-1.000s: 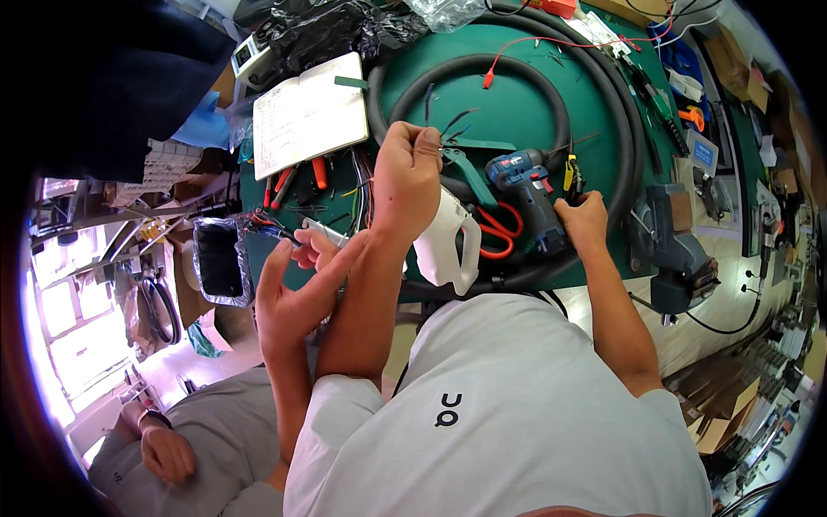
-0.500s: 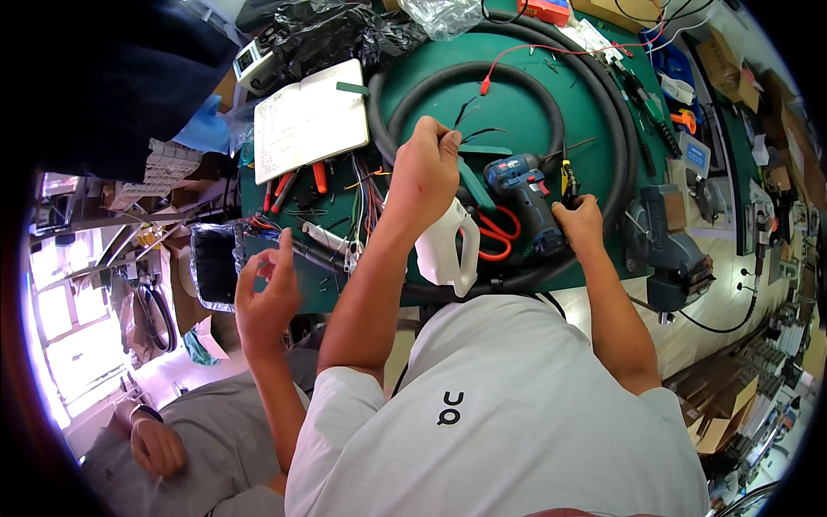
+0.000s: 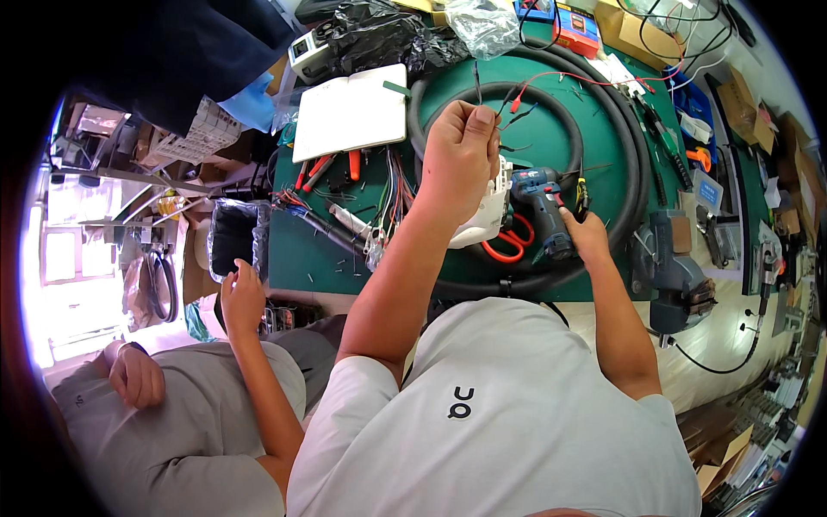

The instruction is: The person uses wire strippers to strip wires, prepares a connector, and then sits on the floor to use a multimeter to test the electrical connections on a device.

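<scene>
My left hand [image 3: 461,151] is raised over the table, its thumb and fingers pinched on several thin dark wires [image 3: 515,114]. The wire ends fan out above and right of the fingertips. Partly hidden behind my left wrist is a white plastic housing [image 3: 482,222]. My right hand [image 3: 586,233] is closed around a yellow-and-black hand tool [image 3: 583,194], whose exact kind I cannot make out. Just left of that hand, a blue cordless driver [image 3: 543,207] lies on the green tabletop [image 3: 301,258]. Red-handled scissors [image 3: 514,246] lie beside the driver.
A thick black cable [image 3: 639,164] coils around the work area. An open notebook [image 3: 351,112], red-handled tools [image 3: 317,171] and a bundle of wires [image 3: 398,189] lie left. A bench vise [image 3: 672,267] stands right. At left, a co-worker's hand [image 3: 243,302] is near a lined bin [image 3: 237,233].
The view has shifted, with the table's things now further right. The wires in my left hand have turned and spread. The co-worker's raised hand has dropped lower, away from the table.
</scene>
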